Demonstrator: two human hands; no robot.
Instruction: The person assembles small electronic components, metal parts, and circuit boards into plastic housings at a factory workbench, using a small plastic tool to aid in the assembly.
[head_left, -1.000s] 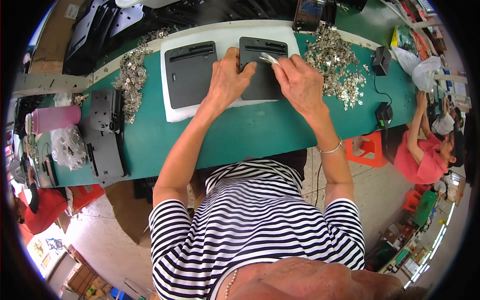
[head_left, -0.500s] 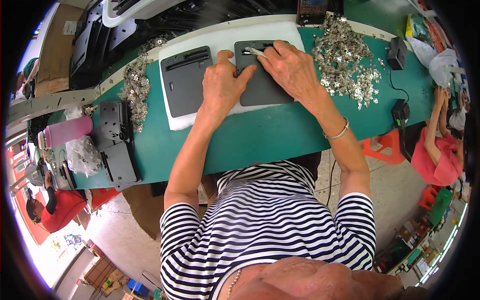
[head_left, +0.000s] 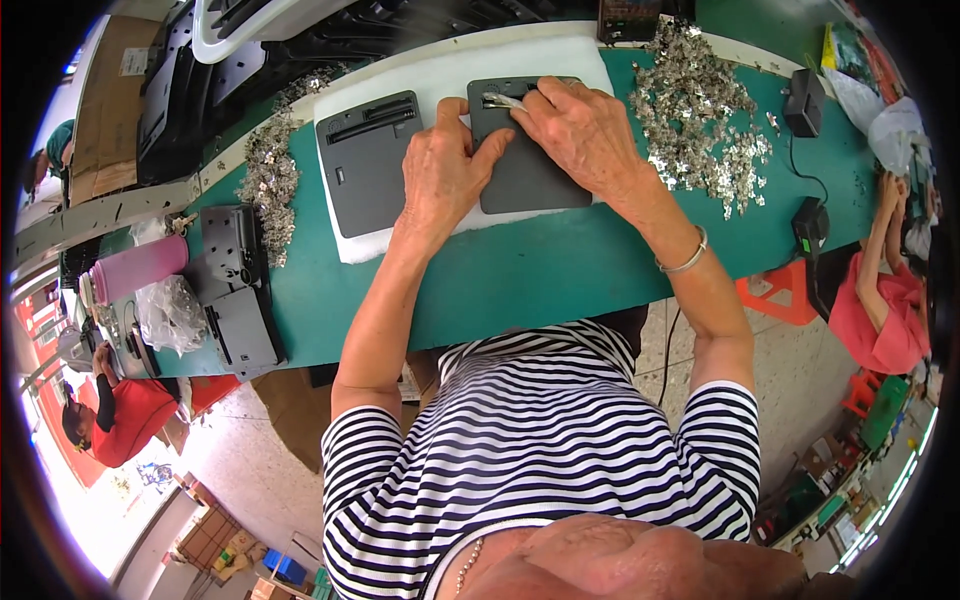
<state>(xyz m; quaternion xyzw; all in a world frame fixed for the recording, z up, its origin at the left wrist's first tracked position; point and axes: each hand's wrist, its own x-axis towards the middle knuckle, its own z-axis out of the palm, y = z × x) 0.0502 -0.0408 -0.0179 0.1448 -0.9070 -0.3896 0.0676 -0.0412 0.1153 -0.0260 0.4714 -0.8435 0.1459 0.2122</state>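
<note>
Two dark grey plastic panels lie side by side, the left panel (head_left: pixel 375 185) and the right panel (head_left: pixel 530 180), each with a slot near its far end. My left hand (head_left: pixel 440 165) rests at the left edge of the right panel, thumb and forefinger spread apart, the other fingers curled. Pinched in my right hand (head_left: pixel 580 130) is a slim pale tool (head_left: pixel 510 102), perhaps tweezers. Its tip points left into the slot of the right panel. My right fingers cover the rest of the slot, and whether the tip grips a part cannot be made out.
White foam sheet (head_left: pixel 355 245) lies under both panels on the green table (head_left: pixel 480 270). Small metal clips are heaped at right (head_left: pixel 690 110) and left (head_left: pixel 270 185). More grey parts (head_left: pixel 245 325), a pink bottle (head_left: pixel 140 267) and a black adapter (head_left: pixel 803 103) lie around. Co-workers sit on both sides.
The pale tool stays at the slot, with only a slight shift of my right fingers. The whole view has moved a little; my left hand keeps its place on the panel.
</note>
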